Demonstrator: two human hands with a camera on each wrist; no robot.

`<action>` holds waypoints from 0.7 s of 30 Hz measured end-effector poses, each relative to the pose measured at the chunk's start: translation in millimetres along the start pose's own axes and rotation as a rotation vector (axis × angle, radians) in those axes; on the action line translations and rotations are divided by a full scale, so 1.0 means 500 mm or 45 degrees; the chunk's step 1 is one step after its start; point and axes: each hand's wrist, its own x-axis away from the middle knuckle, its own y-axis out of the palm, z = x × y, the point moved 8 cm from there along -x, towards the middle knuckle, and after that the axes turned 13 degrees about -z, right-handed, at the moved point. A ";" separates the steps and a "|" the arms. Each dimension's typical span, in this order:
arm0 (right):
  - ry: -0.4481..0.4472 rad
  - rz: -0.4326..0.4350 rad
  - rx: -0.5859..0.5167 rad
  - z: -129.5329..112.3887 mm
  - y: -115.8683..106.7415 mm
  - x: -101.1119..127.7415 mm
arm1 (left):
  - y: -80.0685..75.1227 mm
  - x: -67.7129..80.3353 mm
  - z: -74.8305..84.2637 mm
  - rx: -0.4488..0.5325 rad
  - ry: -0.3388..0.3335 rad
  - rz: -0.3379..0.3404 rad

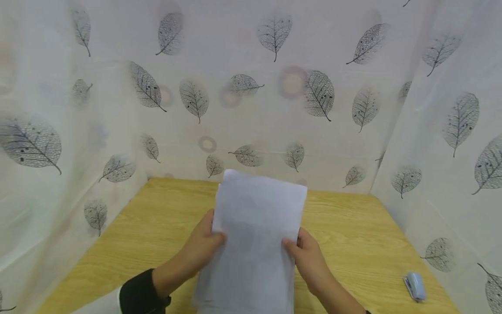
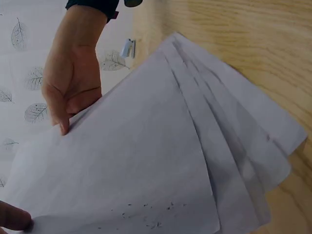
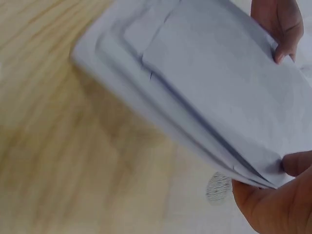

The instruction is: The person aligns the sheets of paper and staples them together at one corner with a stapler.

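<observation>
Both hands hold a loose stack of white paper sheets (image 1: 255, 218) up over the table. My left hand (image 1: 201, 244) grips the left edge, thumb on the top sheet and fingers hidden behind. On the opposite edge my right hand (image 1: 311, 259) pinches the stack the same way, its thumb (image 3: 297, 163) lying on the face in the right wrist view. The sheets are uneven: in the left wrist view several lower sheets (image 2: 234, 112) fan out past the top one. Small dark marks (image 2: 146, 212) show near one edge of the top sheet.
A light blue stapler (image 1: 415, 286) lies on the wood-grain table (image 1: 345, 226) at the right, near its edge. White curtains (image 1: 251, 122) with a grey leaf print hang behind the table and along both sides.
</observation>
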 end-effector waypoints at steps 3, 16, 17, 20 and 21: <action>-0.159 0.105 0.065 -0.052 -0.005 0.010 | -0.013 0.000 0.027 -0.094 0.095 0.063; -0.577 0.320 0.134 -0.140 -0.025 0.026 | 0.000 -0.032 0.060 0.067 0.408 0.241; -0.527 0.327 0.140 -0.128 -0.027 0.024 | 0.005 -0.038 0.045 0.090 0.375 0.243; -0.374 0.323 0.125 -0.084 -0.029 0.016 | 0.019 -0.049 0.000 0.104 0.271 0.245; -0.328 0.318 0.116 -0.070 -0.029 0.013 | 0.024 -0.051 -0.014 0.087 0.245 0.241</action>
